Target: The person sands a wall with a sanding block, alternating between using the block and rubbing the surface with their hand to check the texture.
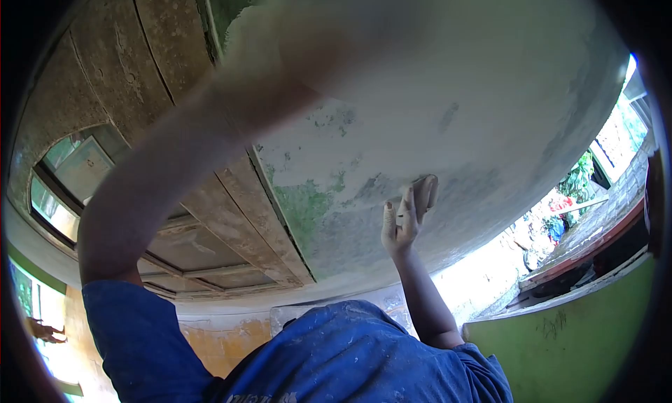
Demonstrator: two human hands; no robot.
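My left arm reaches up across the left of the view, and my left hand (343, 46) is a blur over the upper part of a pale plastered wall. Motion smears its fingers, so anything in it cannot be made out. Lower and to the right, my right hand (404, 224) rests against the wall surface (378, 147), fingers pointing up and apart, whitened with dust. Its outer fingers look darker, and no held object can be clearly made out. Green patches (304, 210) show through the wall's whitish, uneven coat.
Brown weathered wooden panelling (241, 217) with glass panes borders the wall on the left. At the right are a green lower wall (560, 354), a ledge, plants (577, 179) and bright daylight. Another person's hand (45, 331) shows at the far left edge.
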